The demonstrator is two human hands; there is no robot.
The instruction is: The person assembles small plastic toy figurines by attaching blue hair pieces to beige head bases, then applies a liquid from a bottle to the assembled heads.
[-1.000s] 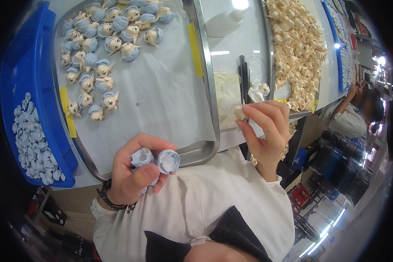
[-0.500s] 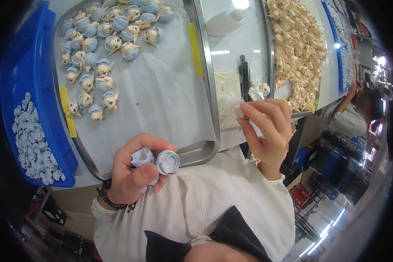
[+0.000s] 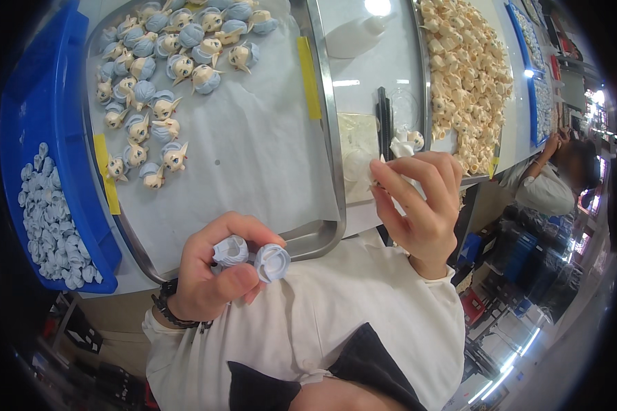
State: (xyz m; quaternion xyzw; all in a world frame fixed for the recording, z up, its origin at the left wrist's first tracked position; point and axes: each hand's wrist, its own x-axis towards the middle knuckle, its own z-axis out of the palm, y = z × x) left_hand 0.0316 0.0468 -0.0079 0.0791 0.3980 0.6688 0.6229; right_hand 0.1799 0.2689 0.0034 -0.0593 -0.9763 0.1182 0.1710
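Observation:
My left hand point(image 3: 219, 264) is closed around light-blue doll hair pieces, in front of the metal tray. One hollow hair piece point(image 3: 273, 263) is pinched between thumb and forefinger, its round open side showing; another hair piece point(image 3: 231, 251) sits deeper in the hand. To the right, my right hand point(image 3: 421, 205) pinches a small cream-coloured piece point(image 3: 377, 179), mostly hidden by the fingertips, over a pale square pad point(image 3: 358, 154). Finished-looking doll heads point(image 3: 180, 67) with blue hair and pointed ears lie at the tray's far left.
The metal tray point(image 3: 332, 154) is lined with white sheet. At left, a blue bin point(image 3: 20, 123) holds many blue hair pieces point(image 3: 51, 219). A tray of cream doll parts point(image 3: 466, 75) stands at right. Between them are a white bottle point(image 3: 355, 35) and a dark tool point(image 3: 384, 113). Another person point(image 3: 552, 178) works beyond.
My left hand has shifted slightly right, turning the pinched hair piece so it tilts differently. My right hand has moved a little, still pinching the cream piece over the pad.

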